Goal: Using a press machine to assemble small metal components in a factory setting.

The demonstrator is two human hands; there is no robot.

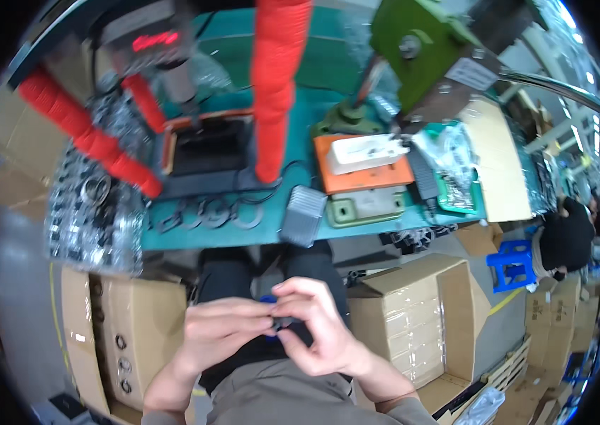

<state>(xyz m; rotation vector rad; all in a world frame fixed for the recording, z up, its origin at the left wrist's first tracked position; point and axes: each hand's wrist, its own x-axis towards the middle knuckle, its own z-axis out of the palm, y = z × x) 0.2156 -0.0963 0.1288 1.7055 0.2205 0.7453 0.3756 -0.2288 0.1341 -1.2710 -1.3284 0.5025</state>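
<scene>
Over my lap, my left hand [226, 329] and my right hand [314, 327] meet with their fingertips bent inward. Between them is a small dark part [280, 323], mostly covered by the fingers, so its kind cannot be made out. Both hands pinch it, the right with thumb and fingers, the left with its fingers from the side. A bit of blue [269, 300] shows just behind the hands, which may be the seat below.
Ahead, a teal bench [272, 227] carries a machine with red-wrapped posts [275, 92], a green press [420, 57], a white device on an orange block [364, 166], a grey ribbed block [303, 215] and a green tray [458, 202]. Cardboard boxes [148, 319] flank me. A person [568, 237] sits right.
</scene>
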